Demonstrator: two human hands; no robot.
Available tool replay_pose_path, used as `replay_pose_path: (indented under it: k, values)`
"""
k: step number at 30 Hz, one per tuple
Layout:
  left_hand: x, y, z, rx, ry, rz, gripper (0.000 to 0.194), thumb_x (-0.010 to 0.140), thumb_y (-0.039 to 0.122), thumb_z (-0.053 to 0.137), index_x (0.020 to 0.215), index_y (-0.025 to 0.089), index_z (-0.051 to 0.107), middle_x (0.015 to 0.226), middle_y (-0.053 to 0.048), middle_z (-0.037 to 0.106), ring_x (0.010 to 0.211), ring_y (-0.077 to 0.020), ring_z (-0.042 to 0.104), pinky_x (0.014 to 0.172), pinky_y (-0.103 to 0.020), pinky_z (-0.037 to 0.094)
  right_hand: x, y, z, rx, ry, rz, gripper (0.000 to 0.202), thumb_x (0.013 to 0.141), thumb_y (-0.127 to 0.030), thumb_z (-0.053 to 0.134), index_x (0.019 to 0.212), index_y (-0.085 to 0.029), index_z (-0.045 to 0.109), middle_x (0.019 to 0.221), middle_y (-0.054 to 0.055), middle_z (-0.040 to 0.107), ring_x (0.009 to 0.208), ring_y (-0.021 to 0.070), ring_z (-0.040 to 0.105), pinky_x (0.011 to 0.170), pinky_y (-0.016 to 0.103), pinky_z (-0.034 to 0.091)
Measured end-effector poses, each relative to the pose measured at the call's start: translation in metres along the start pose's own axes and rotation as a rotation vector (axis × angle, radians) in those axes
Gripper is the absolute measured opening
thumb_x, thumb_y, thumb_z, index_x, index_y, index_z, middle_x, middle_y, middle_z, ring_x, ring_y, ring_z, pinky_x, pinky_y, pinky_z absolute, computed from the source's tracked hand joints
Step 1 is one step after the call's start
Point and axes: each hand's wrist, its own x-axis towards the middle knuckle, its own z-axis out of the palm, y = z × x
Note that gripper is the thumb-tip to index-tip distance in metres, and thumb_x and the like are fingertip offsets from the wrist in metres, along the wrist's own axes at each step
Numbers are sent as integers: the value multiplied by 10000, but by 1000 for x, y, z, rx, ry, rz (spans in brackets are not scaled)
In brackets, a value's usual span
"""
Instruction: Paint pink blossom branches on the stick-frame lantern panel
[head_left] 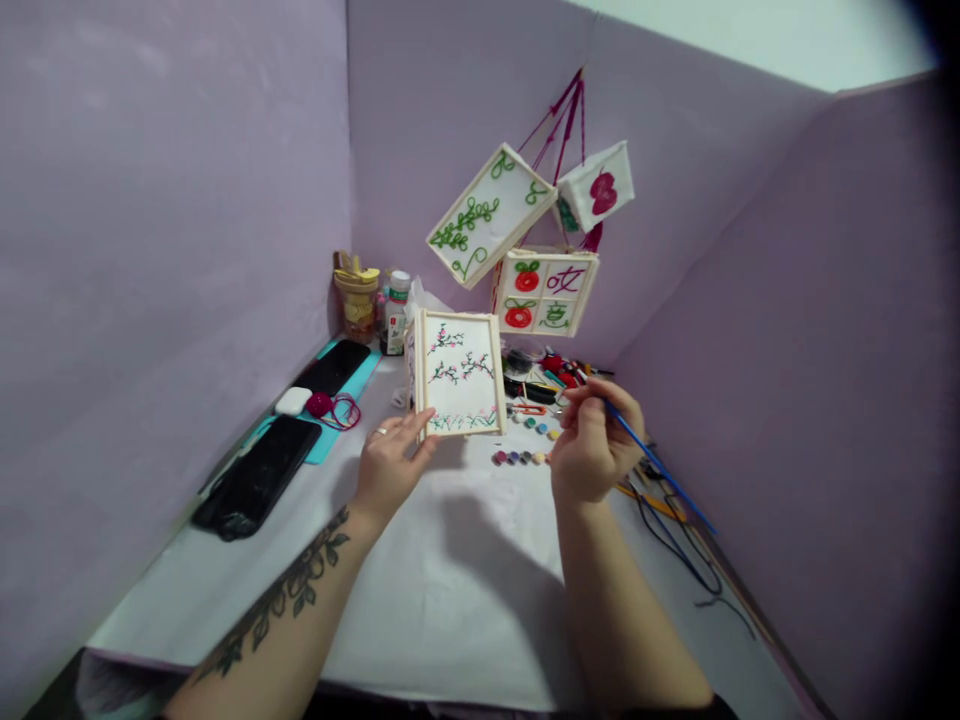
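My left hand grips the lower left corner of a white box lantern with pale wooden edges. Its front panel bears painted dark branches with pink blossoms, and a row of green and pink plants runs along the bottom. To the right of it, my right hand is closed around a blue-handled paintbrush, the handle slanting down to the right. The brush tip points toward the lantern, apart from it. Small paint pots in several colours sit on the table between the hands.
Decorated lanterns hang from purple cords on the back wall. On the left lie a phone, a black pouch and a ball of magenta yarn. A bottle and a tub stand behind. Black cords lie at right.
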Motion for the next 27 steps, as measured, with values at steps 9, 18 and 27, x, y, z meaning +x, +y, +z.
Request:
replay_pose_path:
  k: [9,18,27]
  values:
    - [3,-2,-3,12,-19,19,338,864,308,590,1184,205,631,1012,-78,729,889,-194,663,828,-355,540,-28,11,-22,-103,-93,287,236,862,-359,549,974,-172,639,727,11,625,546,93,530,509,238,450]
    - [5,0,-5,-4,-37,-4,337,851,289,605,1173,194,633,1031,-87,718,911,-202,653,834,-367,541,-49,17,-22,-101,-14,525,244,780,-361,631,916,-165,679,743,26,678,606,126,593,513,262,506]
    - [4,-2,-5,-3,-59,-30,356,839,278,621,1187,201,625,1028,-97,708,931,-208,638,850,-385,525,-66,28,-28,-77,-125,534,196,822,-349,628,925,-191,683,844,36,689,752,161,656,641,306,537]
